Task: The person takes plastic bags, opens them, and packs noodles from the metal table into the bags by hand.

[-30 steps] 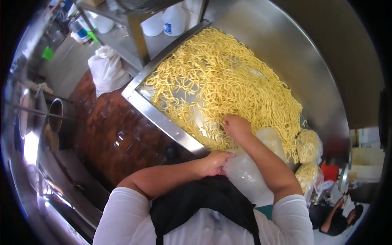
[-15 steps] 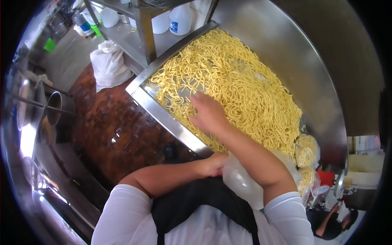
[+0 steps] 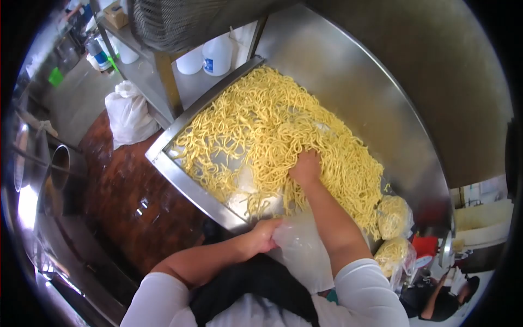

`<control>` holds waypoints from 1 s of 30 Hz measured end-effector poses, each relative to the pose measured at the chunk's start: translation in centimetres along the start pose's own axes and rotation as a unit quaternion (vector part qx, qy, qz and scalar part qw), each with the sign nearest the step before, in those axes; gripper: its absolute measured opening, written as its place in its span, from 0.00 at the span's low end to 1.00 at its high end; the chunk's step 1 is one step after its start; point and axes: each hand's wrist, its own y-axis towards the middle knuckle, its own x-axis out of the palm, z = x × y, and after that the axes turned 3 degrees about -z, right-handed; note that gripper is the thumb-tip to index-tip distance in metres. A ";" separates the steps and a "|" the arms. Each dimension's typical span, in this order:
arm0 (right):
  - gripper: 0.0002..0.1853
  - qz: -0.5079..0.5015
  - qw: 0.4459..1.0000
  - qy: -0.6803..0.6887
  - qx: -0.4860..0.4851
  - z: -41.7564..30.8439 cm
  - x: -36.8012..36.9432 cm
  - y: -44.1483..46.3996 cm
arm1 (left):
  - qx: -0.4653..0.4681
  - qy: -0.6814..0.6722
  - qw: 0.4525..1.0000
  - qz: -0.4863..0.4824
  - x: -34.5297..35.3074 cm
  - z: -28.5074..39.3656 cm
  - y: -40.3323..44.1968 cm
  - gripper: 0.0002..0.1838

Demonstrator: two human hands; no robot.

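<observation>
Loose yellow noodles (image 3: 261,120) lie spread over a steel tray table (image 3: 190,193) with raised edges. My right hand (image 3: 306,168) is pushed into the noodles near the middle, its fingertips hidden among the strands. At the table's near edge my left hand (image 3: 266,234) grips the rim of a clear plastic bag (image 3: 305,250), fingers closed on it. The bag hangs between my forearms against the front of the table, and its mouth faces the noodles. Bare metal shows beneath the thinner strands on the left.
Two bagged noodle portions (image 3: 394,217) sit at the table's right end. A tall steel backsplash (image 3: 376,103) rises behind. At left are a shelf with plastic jugs (image 3: 218,54), a fan (image 3: 174,24) and a white sack (image 3: 129,115) on the floor. A person (image 3: 441,297) is at lower right.
My right hand has moved from above the left part of the noodles down into the middle of them. My left hand and the bag have come up at the table edge; the view has shifted.
</observation>
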 end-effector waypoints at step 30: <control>0.34 -0.502 0.789 0.193 -0.297 0.1 -8.1 -7.3 | 0.153 -0.095 0.981 0.078 -1.2 10.9 3.9 0.11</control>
